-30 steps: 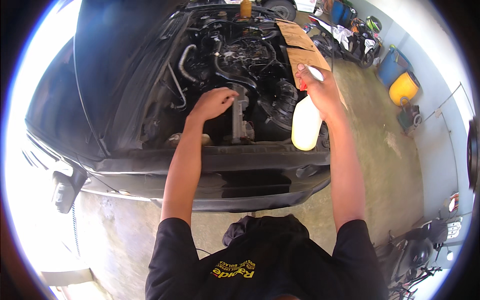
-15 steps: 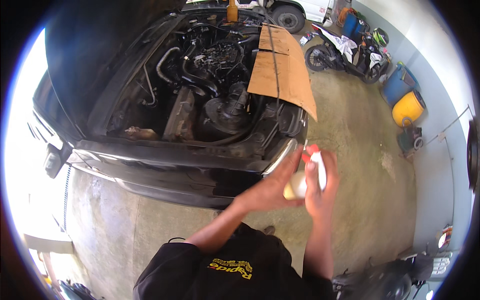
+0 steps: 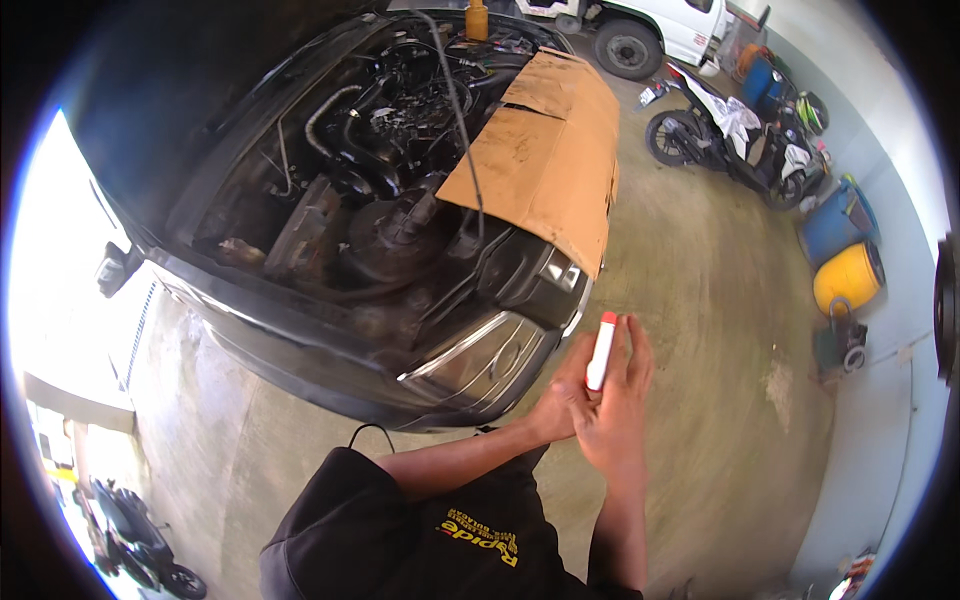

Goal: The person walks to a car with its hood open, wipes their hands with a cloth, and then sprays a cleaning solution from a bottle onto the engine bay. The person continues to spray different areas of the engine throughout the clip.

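A spray bottle with a white head (image 3: 599,362) and a red tip is held out in front of me, beyond the car's front corner. My right hand (image 3: 614,418) is closed around it on the right side, its fingers pointing up along the head. Against the bottle's left side lies my left hand (image 3: 566,396), partly behind the right one, its fingers mostly hidden. The bottle's body is covered by both hands. Just to the left is the headlight (image 3: 478,362) of a dark car with its hood raised. Its engine bay (image 3: 400,140) is exposed.
Brown cardboard (image 3: 545,150) covers the car's right fender. An amber bottle (image 3: 477,22) stands at the bay's far end. Beyond are a motorcycle (image 3: 735,140) and a white vehicle (image 3: 690,35). Blue (image 3: 838,222) and yellow (image 3: 845,278) drums line the right wall.
My view has shifted, bringing the headlight into fuller sight. The spray bottle has turned so its head's top shows and its pale body is hidden. My hands have drawn closer together around it.
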`<state>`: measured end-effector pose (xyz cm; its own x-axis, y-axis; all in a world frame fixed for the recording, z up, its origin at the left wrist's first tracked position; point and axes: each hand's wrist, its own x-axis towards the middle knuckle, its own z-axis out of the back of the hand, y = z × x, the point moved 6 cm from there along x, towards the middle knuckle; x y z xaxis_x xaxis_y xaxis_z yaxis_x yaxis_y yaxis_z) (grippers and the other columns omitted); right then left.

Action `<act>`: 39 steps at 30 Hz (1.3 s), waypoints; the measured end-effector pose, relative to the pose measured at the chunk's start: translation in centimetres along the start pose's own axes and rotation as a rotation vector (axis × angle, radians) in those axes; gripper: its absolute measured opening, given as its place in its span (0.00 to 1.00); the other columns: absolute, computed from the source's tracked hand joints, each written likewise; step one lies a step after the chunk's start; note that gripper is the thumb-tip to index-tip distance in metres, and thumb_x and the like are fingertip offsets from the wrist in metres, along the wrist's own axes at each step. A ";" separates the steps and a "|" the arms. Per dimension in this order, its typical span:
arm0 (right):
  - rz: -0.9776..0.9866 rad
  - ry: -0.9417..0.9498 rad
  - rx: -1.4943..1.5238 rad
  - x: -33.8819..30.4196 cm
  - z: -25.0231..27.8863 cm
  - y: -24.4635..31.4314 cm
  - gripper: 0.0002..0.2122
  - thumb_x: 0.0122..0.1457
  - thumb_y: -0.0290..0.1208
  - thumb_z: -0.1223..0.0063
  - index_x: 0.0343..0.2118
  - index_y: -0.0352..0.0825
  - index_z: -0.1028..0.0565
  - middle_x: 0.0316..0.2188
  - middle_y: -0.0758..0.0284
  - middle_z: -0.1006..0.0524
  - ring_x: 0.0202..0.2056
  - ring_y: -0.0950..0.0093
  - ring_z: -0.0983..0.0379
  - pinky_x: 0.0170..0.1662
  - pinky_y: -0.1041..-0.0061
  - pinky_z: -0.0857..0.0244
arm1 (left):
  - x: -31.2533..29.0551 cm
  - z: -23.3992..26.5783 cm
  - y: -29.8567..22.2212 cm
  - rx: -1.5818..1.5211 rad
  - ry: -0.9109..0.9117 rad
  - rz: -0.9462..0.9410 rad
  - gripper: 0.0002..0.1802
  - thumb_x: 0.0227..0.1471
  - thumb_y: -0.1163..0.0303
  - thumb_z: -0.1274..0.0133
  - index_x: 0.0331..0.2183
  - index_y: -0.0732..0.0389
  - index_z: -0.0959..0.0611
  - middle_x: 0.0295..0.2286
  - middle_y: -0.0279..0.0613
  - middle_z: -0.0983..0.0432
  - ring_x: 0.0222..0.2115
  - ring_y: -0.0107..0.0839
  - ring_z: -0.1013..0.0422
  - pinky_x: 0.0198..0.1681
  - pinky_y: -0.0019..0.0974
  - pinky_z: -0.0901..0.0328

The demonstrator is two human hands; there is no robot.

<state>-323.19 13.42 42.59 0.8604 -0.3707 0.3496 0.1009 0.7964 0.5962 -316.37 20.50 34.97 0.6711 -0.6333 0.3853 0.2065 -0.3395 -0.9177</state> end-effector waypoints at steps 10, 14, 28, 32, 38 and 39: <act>-0.188 0.200 0.053 9.3 3.2 -27.3 0.22 0.74 0.36 0.37 0.68 0.37 0.24 0.70 0.55 0.29 0.67 0.55 0.28 0.62 0.56 0.25 | 23.1 12.8 4.5 0.107 -0.875 0.214 0.28 0.60 0.76 0.38 0.62 0.64 0.21 0.42 0.35 0.23 0.36 0.23 0.28 0.41 0.31 0.31; -0.424 0.212 0.148 12.4 6.3 -37.8 0.20 0.75 0.33 0.40 0.66 0.35 0.24 0.67 0.56 0.27 0.66 0.58 0.27 0.62 0.58 0.26 | 28.7 17.0 5.2 0.153 -1.004 0.275 0.19 0.62 0.67 0.36 0.52 0.62 0.16 0.36 0.32 0.23 0.34 0.23 0.29 0.39 0.35 0.33; -0.264 0.171 0.181 39.5 6.7 -65.9 0.17 0.78 0.34 0.43 0.64 0.34 0.21 0.59 0.61 0.21 0.53 0.69 0.20 0.53 0.65 0.22 | 41.7 15.5 13.0 0.520 -1.470 0.271 0.18 0.58 0.61 0.32 0.44 0.64 0.14 0.33 0.36 0.19 0.33 0.26 0.27 0.39 0.39 0.32; -0.181 0.246 0.157 50.2 7.6 -70.5 0.17 0.78 0.33 0.44 0.64 0.32 0.22 0.59 0.59 0.21 0.54 0.66 0.20 0.53 0.65 0.22 | 46.0 12.2 13.0 0.535 -1.477 0.382 0.17 0.58 0.61 0.32 0.43 0.65 0.11 0.32 0.36 0.19 0.34 0.27 0.26 0.39 0.39 0.32; -0.029 0.338 0.218 64.1 5.3 -70.1 0.17 0.78 0.33 0.46 0.64 0.32 0.22 0.58 0.57 0.22 0.56 0.62 0.20 0.56 0.62 0.23 | 50.5 10.9 13.7 0.595 -1.560 0.408 0.16 0.57 0.62 0.32 0.41 0.65 0.11 0.30 0.35 0.19 0.32 0.26 0.26 0.39 0.39 0.32; -0.027 0.354 0.254 65.6 4.1 -70.2 0.17 0.78 0.32 0.46 0.63 0.32 0.22 0.58 0.57 0.22 0.56 0.62 0.21 0.56 0.62 0.23 | 50.9 10.6 13.8 0.624 -1.541 0.470 0.15 0.57 0.62 0.32 0.40 0.65 0.10 0.30 0.35 0.19 0.32 0.26 0.26 0.39 0.39 0.32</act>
<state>-275.89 -68.70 26.62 0.9819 -0.1676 0.0883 0.0378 0.6299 0.7758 -271.77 -9.06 40.92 0.6830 0.7304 -0.0034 -0.2184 0.1998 -0.9552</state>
